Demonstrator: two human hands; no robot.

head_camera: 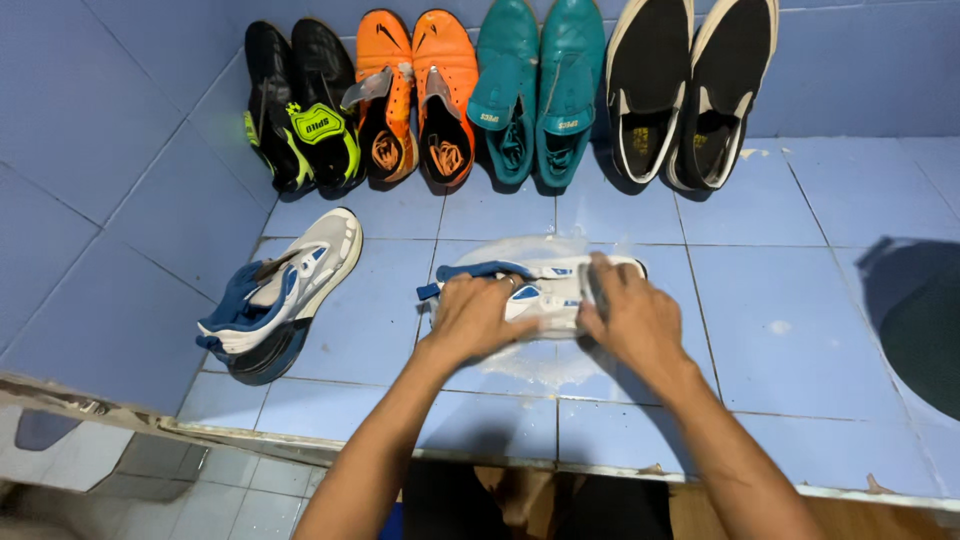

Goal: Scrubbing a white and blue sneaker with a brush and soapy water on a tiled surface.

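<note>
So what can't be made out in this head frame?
- Middle of the white-and-blue shoe: covered by left hand and right hand.
- Whatever the right hand presses on the shoe: hidden under its fingers.
- Dark round object: cut off by the right edge.
- Toes of the slip-on shoes: cut off by the top edge.

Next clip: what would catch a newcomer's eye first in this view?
At centre, the left hand and right hand press on a white and blue sneaker lying in a wet, soapy patch on the blue tiled floor. Its mate lies tipped to the left. Along the back wall stand four pairs: black and neon, orange, teal and black slip-ons.
</note>
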